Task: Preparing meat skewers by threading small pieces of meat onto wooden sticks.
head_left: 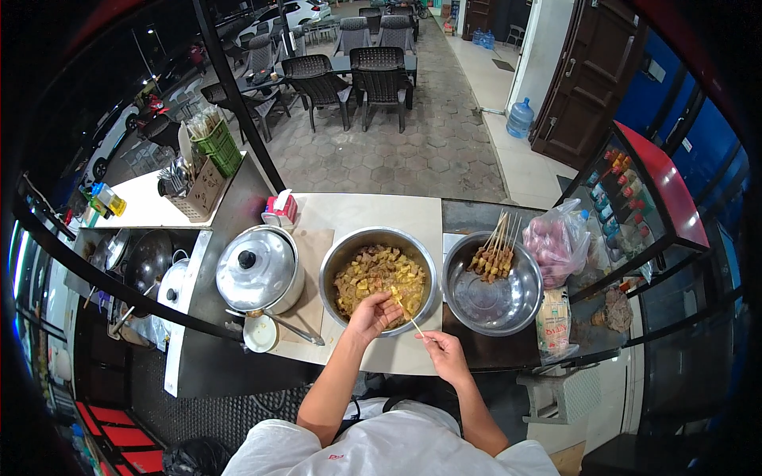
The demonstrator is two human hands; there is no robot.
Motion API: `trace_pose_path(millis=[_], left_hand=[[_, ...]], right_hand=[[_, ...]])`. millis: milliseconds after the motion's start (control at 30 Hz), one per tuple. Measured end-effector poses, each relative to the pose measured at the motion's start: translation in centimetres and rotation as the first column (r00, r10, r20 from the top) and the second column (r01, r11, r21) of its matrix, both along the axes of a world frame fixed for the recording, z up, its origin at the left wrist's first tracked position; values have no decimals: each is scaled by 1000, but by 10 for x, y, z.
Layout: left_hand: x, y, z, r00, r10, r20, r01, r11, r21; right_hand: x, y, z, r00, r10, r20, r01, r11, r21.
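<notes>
A large metal bowl (pixel 326 279) in front of me holds chunks of yellow-coated meat (pixel 369 274). Over its near right rim, my left hand (pixel 376 316) has its fingers closed on a small piece of that meat at the upper end of a wooden skewer (pixel 417 327). My right hand (pixel 446 355) pinches the skewer's bare lower end, just outside the bowl. To the right, a second metal bowl (pixel 496 309) contains a bunch of filled meat skewers (pixel 490 263), leaning on the far rim with their bare sticks pointing up.
A lidded pot (pixel 258 270) stands left, with a small white dish (pixel 260 333) and a ladle (pixel 298 331) before it. Behind is a tissue pack (pixel 279 210). A plastic bag of pinkish contents (pixel 556 244) and a pack of sticks (pixel 555 321) lie right, near a drinks case (pixel 635 190).
</notes>
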State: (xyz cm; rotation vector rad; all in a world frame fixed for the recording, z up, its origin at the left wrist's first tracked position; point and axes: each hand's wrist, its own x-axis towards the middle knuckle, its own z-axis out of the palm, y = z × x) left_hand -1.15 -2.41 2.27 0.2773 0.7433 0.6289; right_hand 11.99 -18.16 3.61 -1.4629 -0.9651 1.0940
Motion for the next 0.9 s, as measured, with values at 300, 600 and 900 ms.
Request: trace_pose_path(millis=[300,600,900], left_hand=[[-6,3,-9,996,7,92,-10,999,33],[-6,3,-7,995,62,-80,-53,993,109],[0,9,-3,964,130,-230,-70,965,251]], right_hand=[[-4,11,-7,997,-12,-75,12,1000,0],[-10,29,-19,997,-77,8,77,995,60],[-13,38,-24,993,-112,37,110,993,53]])
